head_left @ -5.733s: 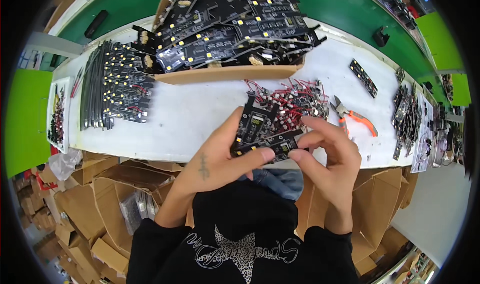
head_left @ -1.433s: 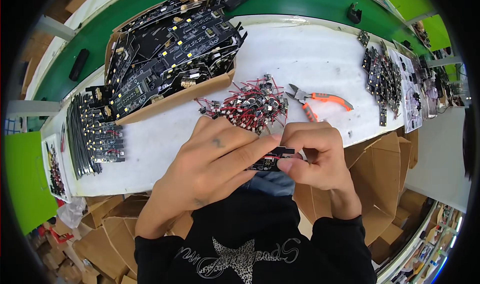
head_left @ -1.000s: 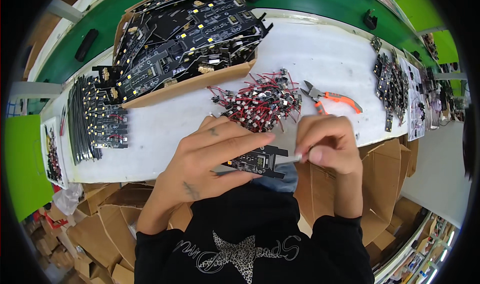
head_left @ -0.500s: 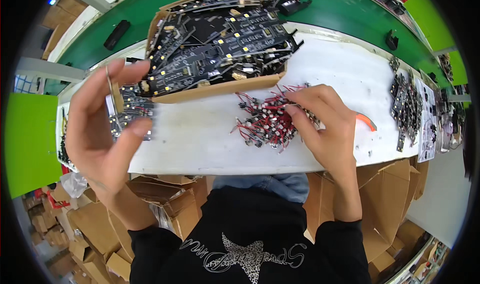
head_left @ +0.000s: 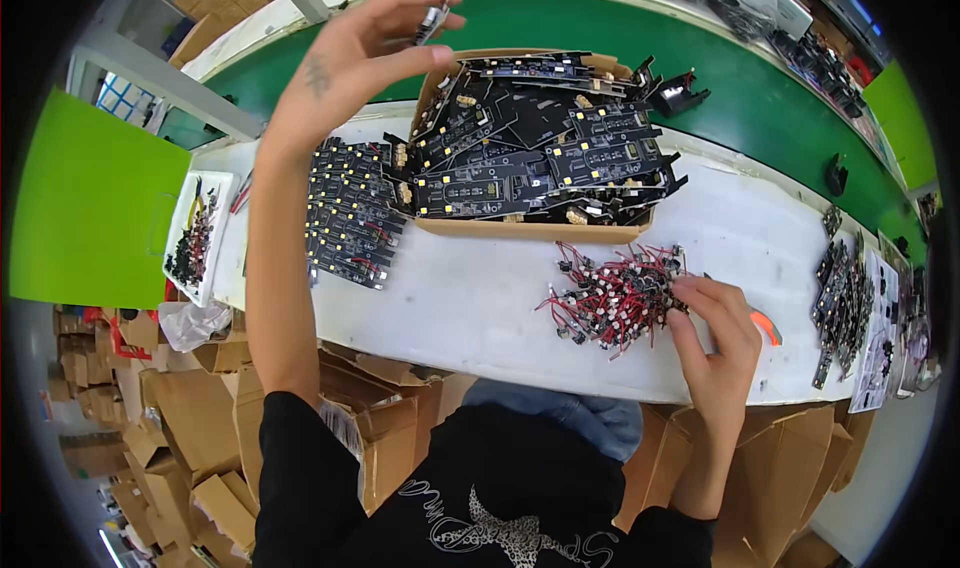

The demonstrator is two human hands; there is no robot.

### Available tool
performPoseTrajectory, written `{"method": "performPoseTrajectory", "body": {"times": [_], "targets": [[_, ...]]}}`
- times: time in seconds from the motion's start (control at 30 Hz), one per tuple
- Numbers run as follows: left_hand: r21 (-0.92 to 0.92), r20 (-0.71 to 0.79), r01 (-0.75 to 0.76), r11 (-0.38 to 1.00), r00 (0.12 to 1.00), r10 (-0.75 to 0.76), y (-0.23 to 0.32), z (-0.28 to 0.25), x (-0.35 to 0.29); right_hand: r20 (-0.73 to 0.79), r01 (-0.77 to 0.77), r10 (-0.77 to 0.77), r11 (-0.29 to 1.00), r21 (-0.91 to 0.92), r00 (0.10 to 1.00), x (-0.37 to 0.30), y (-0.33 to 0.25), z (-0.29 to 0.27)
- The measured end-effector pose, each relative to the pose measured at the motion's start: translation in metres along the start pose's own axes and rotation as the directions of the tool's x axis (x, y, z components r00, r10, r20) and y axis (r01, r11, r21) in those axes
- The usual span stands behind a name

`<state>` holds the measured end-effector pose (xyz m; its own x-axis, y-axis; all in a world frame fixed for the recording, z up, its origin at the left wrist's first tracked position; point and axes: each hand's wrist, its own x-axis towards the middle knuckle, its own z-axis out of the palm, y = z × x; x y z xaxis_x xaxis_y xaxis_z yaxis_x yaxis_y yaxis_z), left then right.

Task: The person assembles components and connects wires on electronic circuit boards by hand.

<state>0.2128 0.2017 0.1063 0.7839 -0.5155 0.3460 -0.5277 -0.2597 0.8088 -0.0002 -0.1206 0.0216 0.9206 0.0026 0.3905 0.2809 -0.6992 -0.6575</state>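
Note:
My left hand (head_left: 365, 63) is raised at the far left, above the back left corner of a cardboard box (head_left: 530, 230). Its fingers and thumb hold a narrow circuit board (head_left: 432, 24), seen nearly edge-on. Black circuit boards (head_left: 480, 190) with small yellowish-white squares fill the box. My right hand (head_left: 722, 338) is at the right edge of a loose pile of red-and-black wires with small connectors (head_left: 612, 303). Thumb and fingertips are apart, touching that pile. Beneath my left forearm, more circuit boards (head_left: 345, 213) lie in overlapping rows, some with red wires.
A white tray (head_left: 222, 193) of small black parts and wires stands at the left. Near my right hand lies an orange curved object (head_left: 767, 328). More boards (head_left: 838, 308) are heaped at the right. A black plastic housing (head_left: 680, 93) sits on the green strip behind the box.
My left hand has gone up and away with the circuit board, from left of the box to above its back corner. My right hand has shifted to the wire pile's right edge. The view has shifted.

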Motion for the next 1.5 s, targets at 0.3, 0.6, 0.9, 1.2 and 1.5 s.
{"method": "performPoseTrajectory", "body": {"times": [0.3,0.6,0.9,1.2,1.5], "targets": [[-0.061,-0.029,0.176,0.983,0.984,-0.178,-0.055,0.000,0.002,-0.018,-0.155,0.156,0.987,0.037,0.988,-0.016,0.011,-0.010],[0.130,-0.136,0.265,0.955,0.959,-0.248,-0.063,-0.002,-0.010,-0.024,-0.190,0.192,0.980,0.056,0.981,-0.014,0.005,-0.007],[0.019,-0.088,0.241,0.970,0.967,-0.238,-0.064,-0.009,-0.010,-0.030,-0.151,0.153,0.987,0.049,0.988,-0.011,0.007,-0.010],[0.030,-0.126,0.303,0.953,0.947,-0.297,-0.055,-0.008,-0.018,-0.054,-0.212,0.212,0.977,0.004,0.976,-0.015,0.016,-0.029],[-0.025,-0.155,0.331,0.943,0.931,-0.331,-0.063,-0.003,-0.015,-0.132,-0.222,0.225,0.974,0.038,0.965,-0.025,0.023,-0.047]]}}
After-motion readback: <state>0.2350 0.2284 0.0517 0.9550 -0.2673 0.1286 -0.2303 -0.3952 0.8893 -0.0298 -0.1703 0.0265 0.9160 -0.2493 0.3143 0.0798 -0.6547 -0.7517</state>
